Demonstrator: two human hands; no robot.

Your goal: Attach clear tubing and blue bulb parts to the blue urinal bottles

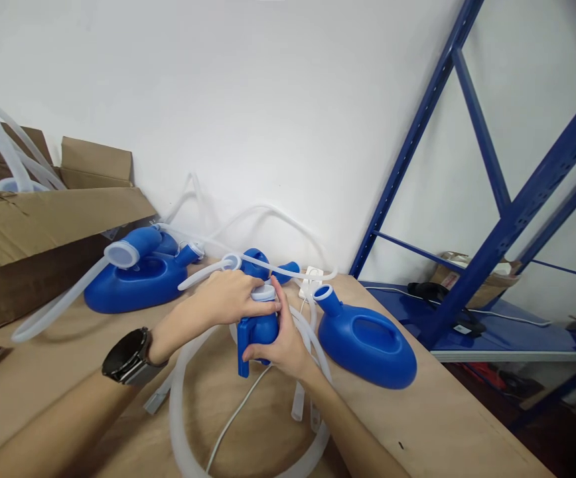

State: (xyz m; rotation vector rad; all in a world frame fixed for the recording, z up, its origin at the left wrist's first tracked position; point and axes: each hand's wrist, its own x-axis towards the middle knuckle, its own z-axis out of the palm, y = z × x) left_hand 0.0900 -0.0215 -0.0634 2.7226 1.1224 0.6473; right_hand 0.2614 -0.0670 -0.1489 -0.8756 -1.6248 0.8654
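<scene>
Head view: at the centre of the frame, a blue vessel point(264, 328) stands roughly upright between two bare hands, its white lid point(263, 293) uppermost. The left hand point(231, 297) has its fingers partly curled at the lid's rim; the right hand point(288, 342) makes an open C around the body, thumb low at the front, index finger reaching up beside the lid, the other fingers hidden. The step in hand looks like pressing or turning the lid; which, the frame cannot tell. Any further turn calls for the right hand to brace the body while the left works the rim evenly. The vessel looks smooth and rigid, with a flat blue handle point(243, 348) at its left, and pale tubing point(178, 411) loops around it.
</scene>
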